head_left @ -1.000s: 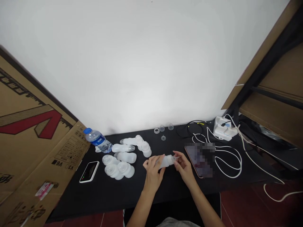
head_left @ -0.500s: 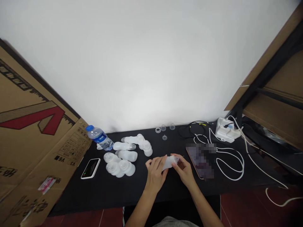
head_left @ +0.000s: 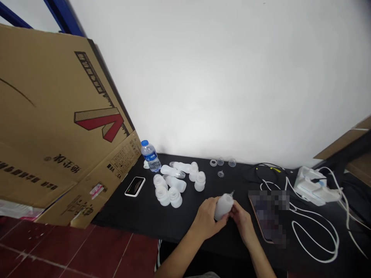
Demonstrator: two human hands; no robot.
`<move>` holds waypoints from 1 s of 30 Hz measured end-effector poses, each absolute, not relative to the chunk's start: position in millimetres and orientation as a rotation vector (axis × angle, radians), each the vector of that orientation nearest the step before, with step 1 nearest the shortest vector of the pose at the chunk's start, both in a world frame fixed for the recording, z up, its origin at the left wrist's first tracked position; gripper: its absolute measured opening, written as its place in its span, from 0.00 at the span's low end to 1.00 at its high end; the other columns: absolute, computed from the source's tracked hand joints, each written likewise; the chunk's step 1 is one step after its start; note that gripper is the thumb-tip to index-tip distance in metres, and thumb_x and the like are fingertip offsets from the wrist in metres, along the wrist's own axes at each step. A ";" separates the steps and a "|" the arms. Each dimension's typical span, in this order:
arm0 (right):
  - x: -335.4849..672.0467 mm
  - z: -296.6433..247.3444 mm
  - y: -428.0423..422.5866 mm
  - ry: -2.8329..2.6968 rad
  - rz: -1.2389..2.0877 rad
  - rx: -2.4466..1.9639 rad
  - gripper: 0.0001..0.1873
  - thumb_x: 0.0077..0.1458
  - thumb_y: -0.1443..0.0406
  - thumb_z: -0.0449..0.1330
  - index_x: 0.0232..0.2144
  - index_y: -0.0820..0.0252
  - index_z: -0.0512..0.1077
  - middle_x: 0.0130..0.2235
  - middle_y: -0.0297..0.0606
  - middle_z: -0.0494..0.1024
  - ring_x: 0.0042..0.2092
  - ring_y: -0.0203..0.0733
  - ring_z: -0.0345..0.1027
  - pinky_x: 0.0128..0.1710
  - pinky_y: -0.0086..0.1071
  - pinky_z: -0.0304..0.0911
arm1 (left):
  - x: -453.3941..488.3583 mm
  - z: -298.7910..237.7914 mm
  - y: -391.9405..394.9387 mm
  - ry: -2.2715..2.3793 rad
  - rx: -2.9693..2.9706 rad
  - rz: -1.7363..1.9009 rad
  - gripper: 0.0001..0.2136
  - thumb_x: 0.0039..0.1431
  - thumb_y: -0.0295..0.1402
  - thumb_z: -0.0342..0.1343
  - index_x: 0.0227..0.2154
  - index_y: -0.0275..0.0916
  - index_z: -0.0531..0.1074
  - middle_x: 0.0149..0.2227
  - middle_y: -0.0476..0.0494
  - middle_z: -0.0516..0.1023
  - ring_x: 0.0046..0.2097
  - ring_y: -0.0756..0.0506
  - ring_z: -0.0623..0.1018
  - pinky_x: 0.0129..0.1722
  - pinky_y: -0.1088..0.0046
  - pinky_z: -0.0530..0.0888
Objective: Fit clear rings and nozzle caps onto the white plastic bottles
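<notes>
My left hand (head_left: 206, 218) is wrapped round a frosted white plastic bottle (head_left: 222, 207), tilted so its bare round mouth faces up and right. Close by the bottle's right side is my right hand (head_left: 241, 216), its fingers curled in; whatever they hold is hidden. A thin clear spike (head_left: 232, 192) shows just behind the bottle's mouth; I cannot tell whether it is held or lies on the table. Farther back lie a white ring (head_left: 213, 163), a clear spiked disc (head_left: 220, 173) and two clear domed caps (head_left: 232, 162). Several similar capped bottles (head_left: 175, 197) stand or lie to the left.
On the black table (head_left: 139, 216) are a water bottle (head_left: 151, 156) and a white-edged device (head_left: 135, 187) at the left. A phone (head_left: 265, 216), white cables (head_left: 315, 231) and a white power strip (head_left: 313, 185) lie right. A large cardboard box (head_left: 58, 116) borders the left side.
The view has swung left. The bottle has turned from lying sideways to tilting up, and its clear top no longer shows on it. My right hand has moved off the bottle's end to its side.
</notes>
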State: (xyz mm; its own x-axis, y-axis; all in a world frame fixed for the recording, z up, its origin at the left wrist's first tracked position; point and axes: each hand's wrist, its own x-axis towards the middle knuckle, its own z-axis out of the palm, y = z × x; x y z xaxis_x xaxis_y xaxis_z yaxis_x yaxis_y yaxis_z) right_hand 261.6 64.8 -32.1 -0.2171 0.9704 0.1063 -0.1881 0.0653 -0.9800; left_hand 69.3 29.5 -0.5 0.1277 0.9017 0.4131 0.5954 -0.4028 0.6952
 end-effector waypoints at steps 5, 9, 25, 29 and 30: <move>254.8 -28.6 78.3 -1.351 1.216 -1.164 0.29 0.64 0.43 0.67 0.57 0.53 0.80 0.52 0.48 0.85 0.36 0.49 0.79 0.37 0.44 0.79 | 58.7 -10.6 21.5 1.375 1.698 1.331 0.43 0.62 0.34 0.64 0.76 0.41 0.51 0.54 0.37 0.82 0.48 0.40 0.86 0.51 0.59 0.84; 251.7 -15.9 123.5 -1.604 0.768 -1.254 0.25 0.70 0.47 0.62 0.58 0.53 0.79 0.56 0.50 0.84 0.50 0.56 0.80 0.51 0.50 0.76 | 56.0 -21.2 12.0 1.363 1.595 1.404 0.42 0.60 0.33 0.65 0.75 0.42 0.55 0.67 0.29 0.75 0.57 0.36 0.84 0.50 0.60 0.86; 209.5 0.5 263.9 -1.962 0.126 -1.493 0.12 0.69 0.58 0.57 0.43 0.57 0.77 0.42 0.51 0.80 0.48 0.59 0.69 0.53 0.47 0.64 | 23.6 -12.2 -4.3 1.478 1.557 1.497 0.25 0.73 0.36 0.56 0.70 0.41 0.64 0.64 0.30 0.77 0.64 0.33 0.80 0.62 0.48 0.80; 222.2 13.3 258.0 -1.822 0.170 -1.499 0.15 0.69 0.53 0.58 0.44 0.57 0.76 0.43 0.52 0.81 0.46 0.59 0.69 0.50 0.47 0.66 | 22.4 -9.0 -0.5 1.495 1.618 1.503 0.24 0.77 0.37 0.52 0.72 0.47 0.64 0.67 0.35 0.75 0.68 0.35 0.76 0.67 0.50 0.76; 225.5 16.1 252.7 -1.786 0.168 -1.497 0.18 0.69 0.51 0.58 0.46 0.58 0.76 0.44 0.52 0.82 0.46 0.59 0.70 0.49 0.47 0.67 | 22.2 -9.1 0.6 1.495 1.620 1.508 0.24 0.77 0.37 0.52 0.72 0.48 0.64 0.67 0.36 0.75 0.68 0.36 0.76 0.66 0.51 0.76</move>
State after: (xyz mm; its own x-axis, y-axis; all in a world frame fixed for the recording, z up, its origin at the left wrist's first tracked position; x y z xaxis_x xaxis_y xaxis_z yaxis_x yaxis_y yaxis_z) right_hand 225.5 252.7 16.1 0.0023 0.8809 0.4734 0.7772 0.2963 -0.5552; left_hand 22.2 0.6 -9.1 -0.1954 0.8981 0.3940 0.3863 -0.2988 0.8727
